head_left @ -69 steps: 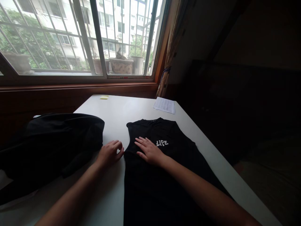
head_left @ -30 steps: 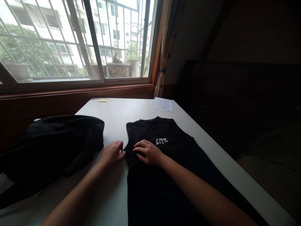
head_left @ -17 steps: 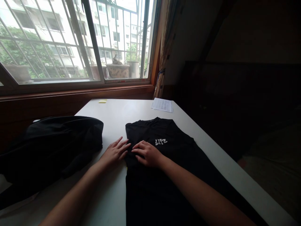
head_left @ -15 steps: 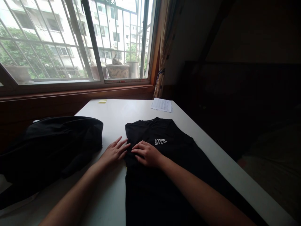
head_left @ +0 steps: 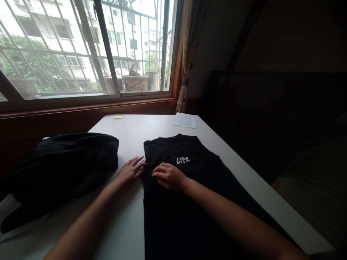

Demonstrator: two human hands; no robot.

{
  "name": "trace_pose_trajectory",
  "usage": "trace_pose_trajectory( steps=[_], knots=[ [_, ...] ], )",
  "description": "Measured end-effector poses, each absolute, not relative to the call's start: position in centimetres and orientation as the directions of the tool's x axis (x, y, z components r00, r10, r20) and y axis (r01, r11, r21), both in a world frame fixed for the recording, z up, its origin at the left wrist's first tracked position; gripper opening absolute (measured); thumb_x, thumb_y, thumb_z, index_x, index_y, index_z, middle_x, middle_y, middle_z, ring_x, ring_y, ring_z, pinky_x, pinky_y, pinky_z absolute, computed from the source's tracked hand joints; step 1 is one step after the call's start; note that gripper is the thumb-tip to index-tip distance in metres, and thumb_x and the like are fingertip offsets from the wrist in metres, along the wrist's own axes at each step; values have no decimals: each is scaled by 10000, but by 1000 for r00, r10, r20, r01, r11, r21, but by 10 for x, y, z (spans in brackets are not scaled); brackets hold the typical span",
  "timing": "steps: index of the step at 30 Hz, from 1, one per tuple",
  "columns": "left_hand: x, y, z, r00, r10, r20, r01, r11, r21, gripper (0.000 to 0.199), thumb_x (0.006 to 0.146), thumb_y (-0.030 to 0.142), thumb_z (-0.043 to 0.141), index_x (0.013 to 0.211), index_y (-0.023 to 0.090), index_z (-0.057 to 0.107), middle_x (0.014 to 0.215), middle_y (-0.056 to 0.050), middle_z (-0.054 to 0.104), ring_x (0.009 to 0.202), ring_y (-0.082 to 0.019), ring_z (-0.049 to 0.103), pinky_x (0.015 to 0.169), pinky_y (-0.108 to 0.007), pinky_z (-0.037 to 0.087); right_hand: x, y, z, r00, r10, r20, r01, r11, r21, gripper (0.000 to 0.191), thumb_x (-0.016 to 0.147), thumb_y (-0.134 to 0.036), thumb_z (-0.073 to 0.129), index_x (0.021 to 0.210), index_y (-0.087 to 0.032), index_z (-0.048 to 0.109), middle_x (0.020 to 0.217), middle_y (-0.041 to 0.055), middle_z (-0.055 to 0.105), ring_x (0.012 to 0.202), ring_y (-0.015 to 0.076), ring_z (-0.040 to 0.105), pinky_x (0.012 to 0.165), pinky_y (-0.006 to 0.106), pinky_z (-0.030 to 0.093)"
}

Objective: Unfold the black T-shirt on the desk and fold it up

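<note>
A black T-shirt [head_left: 200,169] with white lettering on the chest lies spread on the white table [head_left: 132,124], its collar toward the window. My left hand [head_left: 132,169] rests at the shirt's left edge, fingers apart, the tips touching the cloth. On the upper left part of the shirt lies my right hand [head_left: 169,177], its fingers bent and drawn together on the fabric in what looks like a pinch. My right forearm crosses over the shirt and hides some of its lower part.
A heap of black clothing [head_left: 67,162] with some white cloth under it lies on the left. Papers [head_left: 185,120] and a yellow sticky note [head_left: 118,117] are at the table's far edge. Beyond stand a barred window [head_left: 81,47] and a tied curtain [head_left: 185,83].
My left hand has shifted slightly left, away from my right hand. The fingers of my right hand have drawn closer together. The shirt appears almost unmoved; the view has shifted slightly.
</note>
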State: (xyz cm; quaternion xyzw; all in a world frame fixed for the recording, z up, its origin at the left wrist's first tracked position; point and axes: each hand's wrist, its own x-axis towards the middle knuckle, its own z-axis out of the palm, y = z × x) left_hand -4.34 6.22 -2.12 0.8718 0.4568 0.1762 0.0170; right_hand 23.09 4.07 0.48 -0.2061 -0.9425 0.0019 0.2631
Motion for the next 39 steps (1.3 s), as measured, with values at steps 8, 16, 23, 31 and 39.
trace_pose_trajectory(
  steps=[8,16,23,31,39],
  knots=[
    [-40,58,-19,510,809,293,804,-569,173,358,1057,391,430,1336,270,620,1580,-35,439,1455,-283,394,1184,-480,387,312,-30,12,-695,617,369,594,782,-191,345,975,-217,560,1314,-241,621,1311,75,643,1190,246,582,1029,439,486],
    [-38,57,-18,570,745,348,733,-652,195,284,1052,371,457,1254,250,614,1575,-42,441,1446,-289,401,1153,-500,428,462,-82,-19,-156,937,312,923,250,-292,349,1025,-419,490,1333,-305,608,1389,59,588,1268,282,548,1076,496,474],
    [-28,50,-6,660,636,401,604,-766,221,174,1013,240,516,1155,232,616,1246,-70,661,1205,-258,565,1047,-443,500,500,-79,-21,-143,935,324,909,253,-330,357,1012,-458,482,1285,-297,647,1347,75,613,1260,301,551,1075,507,463],
    [-17,34,16,724,588,362,567,-805,173,218,983,210,500,786,212,592,803,-37,609,829,-214,560,807,-357,483,510,-58,-6,-219,943,250,884,301,-358,354,1021,-444,459,1303,-308,626,1343,67,614,1272,276,546,1086,472,456],
    [-14,22,24,758,602,250,547,-796,259,396,1044,310,413,695,215,574,689,-23,555,632,-158,539,603,-288,409,521,-27,-8,-239,922,304,905,325,-273,386,1001,-428,460,1326,-265,587,1282,94,624,1203,282,560,1050,456,456]
  ],
)
